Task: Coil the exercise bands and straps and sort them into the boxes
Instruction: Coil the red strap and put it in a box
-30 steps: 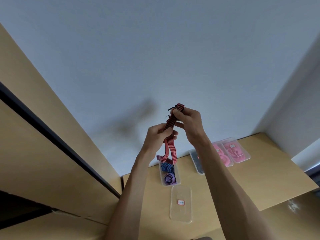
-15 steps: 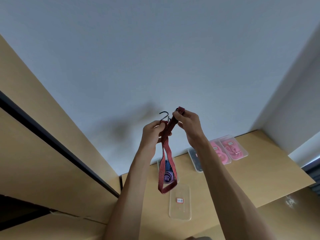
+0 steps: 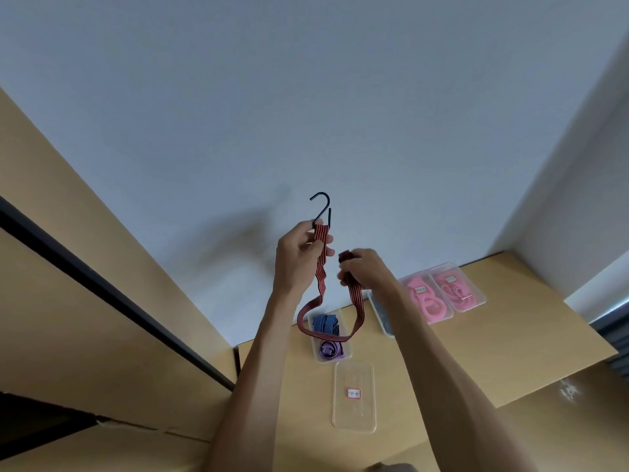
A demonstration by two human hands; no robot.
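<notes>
A red striped strap (image 3: pixel 321 281) with a black metal hook (image 3: pixel 322 206) at one end hangs in a U between my hands, above the desk. My left hand (image 3: pixel 299 253) grips the hook end, the hook sticking up above my fingers. My right hand (image 3: pixel 366 270) pinches the other end, a little lower and to the right. Below the loop an open clear box (image 3: pixel 315 345) holds a coiled blue strap (image 3: pixel 325 321) and a coiled purple strap (image 3: pixel 329 349).
A clear lid with a red label (image 3: pixel 354 396) lies on the wooden desk (image 3: pixel 476 362) in front of that box. To the right stand two clear boxes of pink bands (image 3: pixel 425 298) (image 3: pixel 457 287) and another box (image 3: pixel 381 311) partly hidden by my right arm. White walls rise behind; a wooden panel stands at left.
My hands have moved apart: the folded strap has opened into a wide U. The hook end rose in my left hand; my right hand dropped lower with the other end.
</notes>
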